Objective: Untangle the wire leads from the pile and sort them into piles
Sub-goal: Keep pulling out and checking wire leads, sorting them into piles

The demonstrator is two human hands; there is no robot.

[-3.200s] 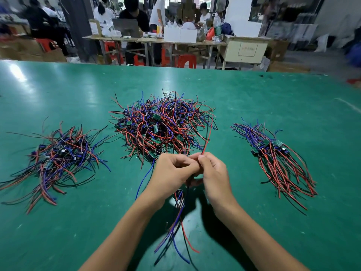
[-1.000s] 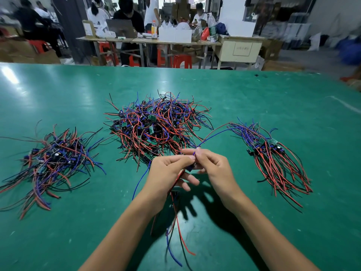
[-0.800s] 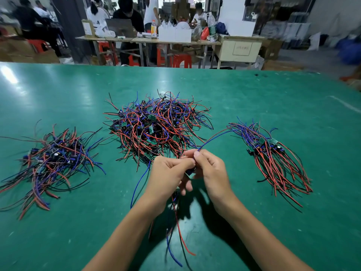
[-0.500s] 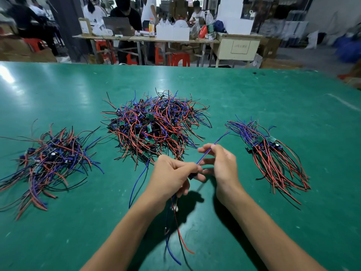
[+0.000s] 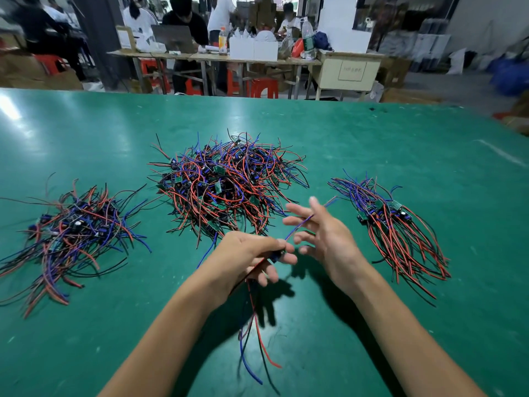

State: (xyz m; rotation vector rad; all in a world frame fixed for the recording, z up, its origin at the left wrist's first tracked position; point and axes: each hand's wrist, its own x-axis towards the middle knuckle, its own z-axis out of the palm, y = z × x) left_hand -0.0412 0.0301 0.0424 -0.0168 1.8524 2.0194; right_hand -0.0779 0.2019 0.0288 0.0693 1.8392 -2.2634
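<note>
L hand (image 5: 252,253) grip: clenched round one wire lead (image 5: 259,328), pinching it at its small dark middle part; red, blue and black ends hang below the fist toward the near desk (image 5: 400,144) edge. One blue strand (image 5: 300,226) runs up and right from the pinch across the R hand (image 5: 320,233), whose grip is released: fingers spread, strand only resting on them.

Risks, as I judge them:
- Strand isn't held at the R end, so it can slide off the fingers and spring back into the middle pile (image 5: 229,184), just beyond both hands.
- Hanging ends may snag each other or drag on the desk when moved.
- Right pile (image 5: 398,227) is near the R hand w/ its leads combed one way; a careless drop there would muddle it. Left pile (image 5: 71,233) lies well apart and is looser.
</note>
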